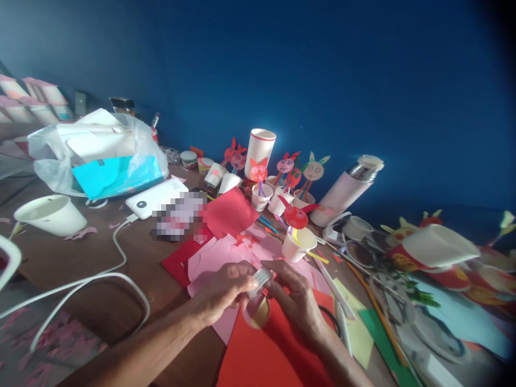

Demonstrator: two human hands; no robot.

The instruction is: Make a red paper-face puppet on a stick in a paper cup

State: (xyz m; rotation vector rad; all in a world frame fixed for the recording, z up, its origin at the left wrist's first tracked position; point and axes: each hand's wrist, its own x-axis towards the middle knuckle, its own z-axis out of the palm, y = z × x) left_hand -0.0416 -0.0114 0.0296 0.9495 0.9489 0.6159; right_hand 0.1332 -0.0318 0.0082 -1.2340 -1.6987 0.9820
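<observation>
My left hand [229,285] is closed on a small whitish, ridged rectangular piece [261,280], with the thumb along its side. The fingers of my right hand [292,290] are closed at the piece's right end. Its kind is too blurred to tell. Just below the hands is a round pink and yellowish shape [258,312]; whether it is held or lies on the orange-red sheet [266,355] cannot be seen. Pink paper [213,258] spreads beneath my fingers. Beyond them stands a paper cup [299,244] carrying a red eared paper face [296,216].
More cups with paper faces [314,171] and a stack of cups [261,150] line the wall. A tilted thermos [342,193] leans at right, near piled cups [439,247]. Leftward are a white power bank [157,198] with cable, an empty cup [50,215] and a plastic bag [100,150].
</observation>
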